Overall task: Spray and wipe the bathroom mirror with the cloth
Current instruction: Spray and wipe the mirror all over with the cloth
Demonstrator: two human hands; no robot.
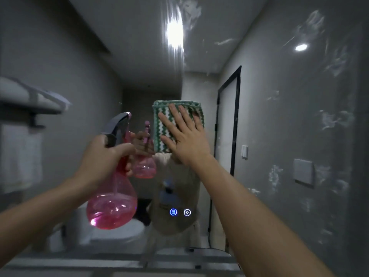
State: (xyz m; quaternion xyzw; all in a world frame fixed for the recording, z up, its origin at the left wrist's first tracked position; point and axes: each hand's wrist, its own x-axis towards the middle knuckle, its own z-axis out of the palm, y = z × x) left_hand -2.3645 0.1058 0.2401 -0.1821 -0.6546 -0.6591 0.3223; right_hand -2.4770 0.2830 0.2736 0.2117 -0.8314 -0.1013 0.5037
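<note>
Against smeared mirror (279, 96), right hand (185, 140) fingers spread on zigzag-woven cloth (169, 120), left hand (103, 156) gripping bulbous pink spray bottle (112, 206)

This is a bathroom, dim and grey-walled, seen mostly as a reflection in a large wall mirror (279, 96). Below the fingers (185, 118) flattened on the glass, two lit touch icons (180, 212) glow in the mirror's lower part, as on a backlit vanity mirror. Lower left of the fingers, a white toilet (111, 232) shows in the reflection. Far to their left a rack (30, 102) holds folded towels (20, 90), with another towel hanging beneath. Right of the fingers stand a black-framed door (229, 120) and wall switches (303, 170). Ceiling lights (301, 47) shine above them, and white smears streak the glass.
</note>
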